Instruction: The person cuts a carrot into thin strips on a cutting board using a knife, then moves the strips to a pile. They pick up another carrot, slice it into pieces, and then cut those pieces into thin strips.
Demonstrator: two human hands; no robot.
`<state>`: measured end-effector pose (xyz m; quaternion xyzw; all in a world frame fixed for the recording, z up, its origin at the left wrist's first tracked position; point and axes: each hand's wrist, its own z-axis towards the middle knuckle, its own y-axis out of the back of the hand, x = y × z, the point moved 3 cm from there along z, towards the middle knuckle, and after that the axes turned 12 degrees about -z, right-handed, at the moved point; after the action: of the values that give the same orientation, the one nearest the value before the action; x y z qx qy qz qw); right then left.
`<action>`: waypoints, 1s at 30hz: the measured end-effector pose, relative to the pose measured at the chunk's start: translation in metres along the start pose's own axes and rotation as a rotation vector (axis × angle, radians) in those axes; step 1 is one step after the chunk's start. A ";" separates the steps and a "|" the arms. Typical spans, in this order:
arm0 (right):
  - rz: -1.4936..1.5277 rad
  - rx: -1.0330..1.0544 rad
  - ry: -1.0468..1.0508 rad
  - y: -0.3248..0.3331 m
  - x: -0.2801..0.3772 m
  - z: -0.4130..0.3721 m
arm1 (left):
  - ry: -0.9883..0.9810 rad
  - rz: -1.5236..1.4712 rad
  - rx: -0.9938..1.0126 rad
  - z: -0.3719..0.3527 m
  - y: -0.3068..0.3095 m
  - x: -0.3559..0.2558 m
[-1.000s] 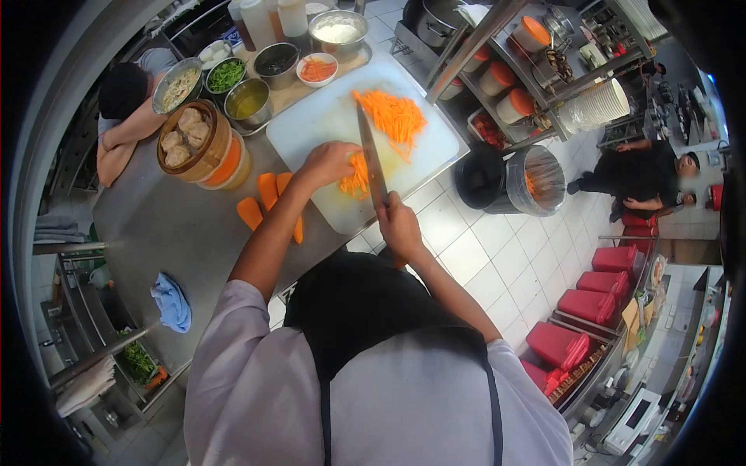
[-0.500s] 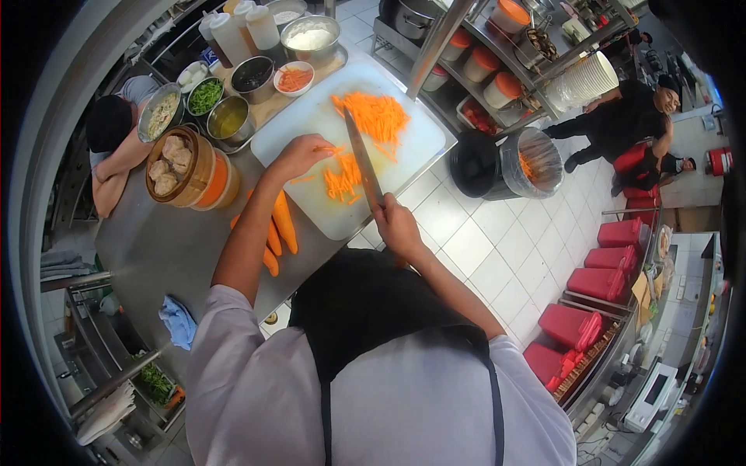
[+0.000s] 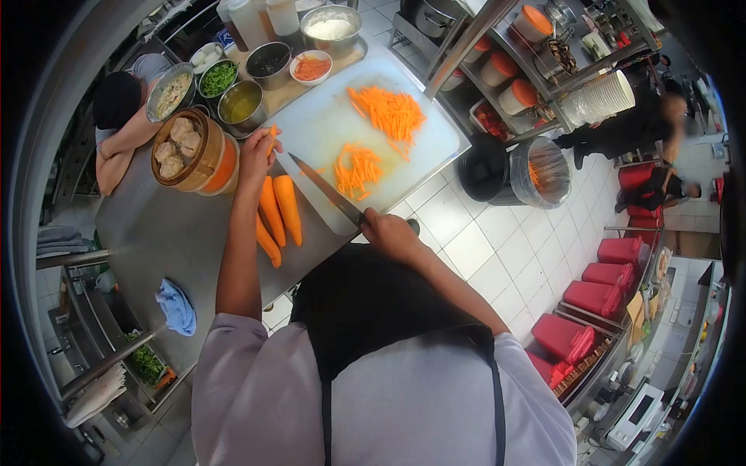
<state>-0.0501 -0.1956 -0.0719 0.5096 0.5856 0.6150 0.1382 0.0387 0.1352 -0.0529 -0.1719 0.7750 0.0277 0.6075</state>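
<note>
My right hand is closed round the handle of a kitchen knife. Its blade lies low over the near left part of the white cutting board. At the board's left edge my left hand is closed on a small orange piece of carrot. A large pile of carrot strips rests at the far side of the board, and a smaller pile of carrot strips lies nearer the knife. Several whole peeled carrots lie on the steel table beside the board, just below my left hand.
A bamboo steamer with dumplings stands left, near bowls of chopped greens and yellow liquid. A blue cloth lies on the table. Right of the board is a lined bin. Another person's arm rests at the table's left edge.
My left hand has moved left, off the strips to the board's edge, with a carrot piece in it. The knife has swung down and left, away from the large pile.
</note>
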 end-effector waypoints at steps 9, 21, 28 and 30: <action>-0.169 -0.188 -0.115 0.037 -0.040 0.038 | -0.032 0.280 0.039 -0.056 -0.024 0.037; -0.147 -0.272 -0.181 0.029 -0.010 0.005 | -0.447 0.730 0.191 -0.066 -0.103 0.056; -0.297 -0.256 -0.112 0.023 -0.002 -0.017 | -0.545 0.801 0.115 -0.099 -0.092 0.052; -0.340 -0.242 -0.107 0.019 -0.005 -0.020 | -0.634 0.791 0.143 -0.104 -0.099 0.056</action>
<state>-0.0558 -0.2162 -0.0534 0.4152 0.5767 0.6207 0.3313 -0.0396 0.0027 -0.0629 0.1935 0.5582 0.2531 0.7661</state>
